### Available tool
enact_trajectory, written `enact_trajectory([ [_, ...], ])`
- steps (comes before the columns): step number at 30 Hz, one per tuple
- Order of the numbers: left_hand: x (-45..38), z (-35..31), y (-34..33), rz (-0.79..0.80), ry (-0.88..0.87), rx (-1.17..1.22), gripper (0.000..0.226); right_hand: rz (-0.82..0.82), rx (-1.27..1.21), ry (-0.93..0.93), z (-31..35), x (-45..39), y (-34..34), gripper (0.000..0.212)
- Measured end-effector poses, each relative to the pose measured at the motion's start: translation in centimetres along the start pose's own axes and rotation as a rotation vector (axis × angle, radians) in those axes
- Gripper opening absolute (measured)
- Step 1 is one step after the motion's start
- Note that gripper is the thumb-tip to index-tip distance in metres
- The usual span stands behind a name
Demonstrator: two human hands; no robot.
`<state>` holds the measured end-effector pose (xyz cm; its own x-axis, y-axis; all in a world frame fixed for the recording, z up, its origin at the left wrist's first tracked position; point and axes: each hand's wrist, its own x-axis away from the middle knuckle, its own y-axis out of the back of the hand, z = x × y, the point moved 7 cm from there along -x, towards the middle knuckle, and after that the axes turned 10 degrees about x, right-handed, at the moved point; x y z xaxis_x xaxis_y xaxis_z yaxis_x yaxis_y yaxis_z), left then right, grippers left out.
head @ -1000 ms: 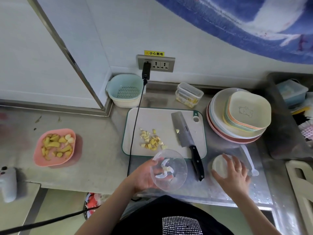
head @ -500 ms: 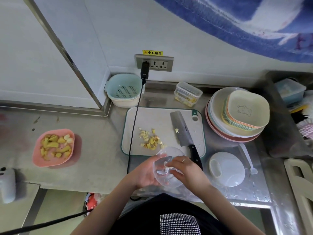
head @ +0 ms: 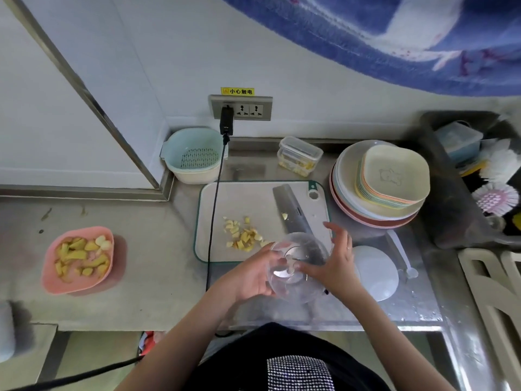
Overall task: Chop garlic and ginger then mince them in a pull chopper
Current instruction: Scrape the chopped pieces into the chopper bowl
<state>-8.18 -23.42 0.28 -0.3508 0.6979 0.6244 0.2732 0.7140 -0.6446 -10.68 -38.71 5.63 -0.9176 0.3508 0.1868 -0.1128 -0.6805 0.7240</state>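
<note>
My left hand (head: pixel 251 275) grips the left side of the clear pull-chopper bowl (head: pixel 304 289), held just above the counter's front edge. A white blade (head: pixel 282 273) sits inside it. My right hand (head: pixel 335 266) is at the bowl's right rim with its thumb reaching in to the blade hub and its fingers spread. The chopper's white lid (head: pixel 377 272) lies on the counter to the right. Chopped garlic and ginger pieces (head: pixel 244 234) lie on the cutting board (head: pixel 245 198), with the cleaver (head: pixel 293 210) beside them. A pink bowl (head: pixel 50 280) at the left holds more pieces.
A black cable (head: pixel 214 210) runs from the wall socket down across the board's left edge. A stack of plates (head: pixel 346 170) stands at the right, with a white spoon (head: pixel 400 249) in front. A colander (head: pixel 191 153) and a small lidded container (head: pixel 300 153) stand at the back.
My right hand left the lid on the counter and came over to the chopper bowl, reaching in to the blade. Its fingers have now spread. The bowl has stayed in my left hand.
</note>
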Motion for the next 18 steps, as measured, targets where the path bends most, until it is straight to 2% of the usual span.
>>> enact_trajectory([
  [2,-0.5,-0.9,-2.1,0.073,0.029,-0.099,0.058,0.29,-0.376,-0.176,-1.2,0.1,-0.3,0.073],
  [3,-0.9,-1.4,-3.3,0.105,0.041,-0.16,0.057,0.379,-0.548,-0.246,-1.6,0.4,-0.1,0.064],
  [4,-1.4,-1.8,-4.5,0.127,0.055,-0.222,0.054,0.398,-0.653,-0.286,-2.1,0.7,0.4,0.058],
  [6,-2.6,-2.6,-6.9,0.142,0.073,-0.343,0.055,0.298,-0.694,-0.325,-3.0,1.1,2.3,0.052],
  [9,-5.0,-3.1,-10.8,0.153,0.059,-0.51,0.071,0.14,-0.783,-0.359,-4.9,2.3,5.6,0.041],
  [13,-7.4,-1.9,-17.9,0.311,0.096,-0.705,0.073,-0.01,-0.999,-0.34,-8.2,5.7,10.5,0.051],
  [18,-9.3,2.5,-27.4,0.489,0.118,-0.94,0.071,-0.383,-1.074,-0.343,-12.7,11.8,16.5,0.066],
])
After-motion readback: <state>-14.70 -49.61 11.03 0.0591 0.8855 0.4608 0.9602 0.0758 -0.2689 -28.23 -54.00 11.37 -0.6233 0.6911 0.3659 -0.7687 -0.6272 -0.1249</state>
